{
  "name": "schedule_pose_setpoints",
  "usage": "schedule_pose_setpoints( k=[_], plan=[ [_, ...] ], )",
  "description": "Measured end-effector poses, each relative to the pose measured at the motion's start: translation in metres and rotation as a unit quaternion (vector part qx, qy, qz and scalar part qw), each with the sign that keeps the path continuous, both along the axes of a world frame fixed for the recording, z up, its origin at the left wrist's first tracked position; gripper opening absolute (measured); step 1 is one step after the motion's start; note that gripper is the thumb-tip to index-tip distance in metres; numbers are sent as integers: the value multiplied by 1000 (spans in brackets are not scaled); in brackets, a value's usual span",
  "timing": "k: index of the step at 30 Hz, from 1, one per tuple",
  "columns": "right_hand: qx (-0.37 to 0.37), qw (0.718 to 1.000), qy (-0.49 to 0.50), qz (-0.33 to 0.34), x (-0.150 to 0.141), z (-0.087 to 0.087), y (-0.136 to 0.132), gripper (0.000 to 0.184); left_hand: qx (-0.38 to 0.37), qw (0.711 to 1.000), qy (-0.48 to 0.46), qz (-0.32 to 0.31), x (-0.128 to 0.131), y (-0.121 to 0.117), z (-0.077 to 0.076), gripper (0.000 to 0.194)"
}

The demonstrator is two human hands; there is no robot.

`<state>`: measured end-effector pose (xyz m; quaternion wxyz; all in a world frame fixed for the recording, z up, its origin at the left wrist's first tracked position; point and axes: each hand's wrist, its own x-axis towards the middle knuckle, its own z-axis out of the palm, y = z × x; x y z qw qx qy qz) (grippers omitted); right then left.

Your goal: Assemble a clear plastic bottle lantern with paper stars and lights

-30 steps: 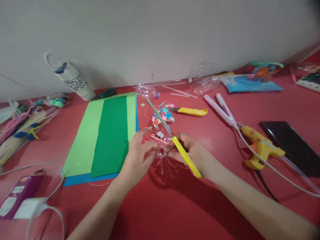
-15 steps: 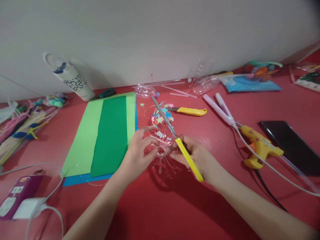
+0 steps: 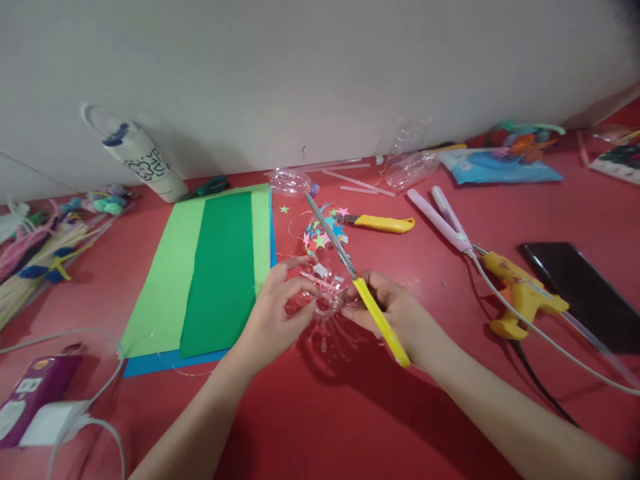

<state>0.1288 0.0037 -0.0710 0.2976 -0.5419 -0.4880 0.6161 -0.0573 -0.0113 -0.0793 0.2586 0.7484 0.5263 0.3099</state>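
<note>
My left hand (image 3: 273, 313) pinches a clear plastic bottle piece (image 3: 325, 313) cut into strips, held just above the red table (image 3: 310, 420). My right hand (image 3: 395, 312) is closed around yellow-handled scissors (image 3: 357, 283); their blades point up and left, away from the plastic. That hand's fingertips also touch the plastic piece. Small coloured paper stars (image 3: 325, 230) lie just beyond the hands.
Green paper sheets (image 3: 210, 267) on a blue one lie to the left. A yellow utility knife (image 3: 385, 223), a pink hair iron (image 3: 440, 217), a yellow glue gun (image 3: 523, 297) and a black phone (image 3: 585, 293) lie to the right. Clear bottles (image 3: 290, 181), a white cup (image 3: 145, 163), pipe cleaners (image 3: 45, 247).
The hands stay on the plastic piece. The scissors have tilted slightly, the handle end shifting a little right and down. The view has shifted slightly.
</note>
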Motion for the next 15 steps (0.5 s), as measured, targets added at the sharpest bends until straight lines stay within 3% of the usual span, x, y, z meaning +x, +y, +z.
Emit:
schedule_pose_setpoints(
  k=[15],
  plan=[
    [34,999,-17,27,3,-2,0,20,14,999,-20,-30,-2,-2,-2,21]
  ],
)
